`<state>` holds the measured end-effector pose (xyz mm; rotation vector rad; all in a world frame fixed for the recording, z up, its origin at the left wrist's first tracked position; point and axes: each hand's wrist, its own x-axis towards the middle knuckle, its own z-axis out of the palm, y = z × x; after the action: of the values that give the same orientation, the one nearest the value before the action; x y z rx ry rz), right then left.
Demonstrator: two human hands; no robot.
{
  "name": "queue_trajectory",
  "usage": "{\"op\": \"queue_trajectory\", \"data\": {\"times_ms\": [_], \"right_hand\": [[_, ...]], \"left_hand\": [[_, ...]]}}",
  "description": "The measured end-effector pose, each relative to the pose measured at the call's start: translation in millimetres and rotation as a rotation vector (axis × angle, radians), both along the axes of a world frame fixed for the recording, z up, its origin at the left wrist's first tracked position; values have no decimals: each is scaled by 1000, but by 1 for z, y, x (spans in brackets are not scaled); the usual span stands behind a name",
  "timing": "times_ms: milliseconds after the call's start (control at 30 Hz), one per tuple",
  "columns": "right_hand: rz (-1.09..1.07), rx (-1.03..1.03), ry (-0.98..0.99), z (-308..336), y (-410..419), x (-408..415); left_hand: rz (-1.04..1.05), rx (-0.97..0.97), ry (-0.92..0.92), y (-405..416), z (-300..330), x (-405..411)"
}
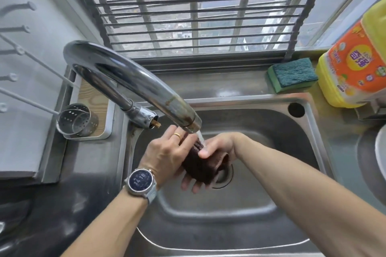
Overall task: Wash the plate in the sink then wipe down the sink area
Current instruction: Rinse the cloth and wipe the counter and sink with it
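1. While water runs from the curved chrome faucet, which arcs from the middle left of the frame to the centre, a perforated steel utensil cup stands at the left edge beside the faucet base.
2. Just left of centre, the left hand, with a grey wristwatch and a gold ring, curls its fingers round the near end of a dark brown wet cloth, gripping it from below and the side.
3. At centre, the cloth's long axis seems to run from upper left under the spout to lower right over the round drain; the stream lands on its upper end.
4. Right of centre, the right hand closes on the cloth's far side, thumb on top. Both hands meet on it, neither plainly nearer.
5. The stainless steel sink basin leaves open room below and to the right of the hands for wringing.
6. At the upper right, a green scouring sponge and a yellow detergent bottle sit on the ledge.
7. At the far right edge, a white curved rim is probably the plate, out of the basin; too little shows to be sure.
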<state>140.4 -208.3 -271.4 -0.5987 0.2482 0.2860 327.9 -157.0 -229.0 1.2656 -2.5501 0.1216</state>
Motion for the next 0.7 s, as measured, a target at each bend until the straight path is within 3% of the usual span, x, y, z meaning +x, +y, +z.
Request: {"op": "queue_trajectory", "data": {"times_ms": [167, 300, 467, 700], "right_hand": [[135, -99, 72, -13, -6, 32], [177, -303, 391, -14, 1, 14], [335, -889, 694, -6, 21, -17], [309, -1703, 845, -21, 53, -26]], "left_hand": [[42, -32, -77, -3, 2, 9], [113, 340, -252, 7, -18, -15], [267, 821, -429, 21, -33, -70], [415, 1049, -270, 28, -54, -94]]}}
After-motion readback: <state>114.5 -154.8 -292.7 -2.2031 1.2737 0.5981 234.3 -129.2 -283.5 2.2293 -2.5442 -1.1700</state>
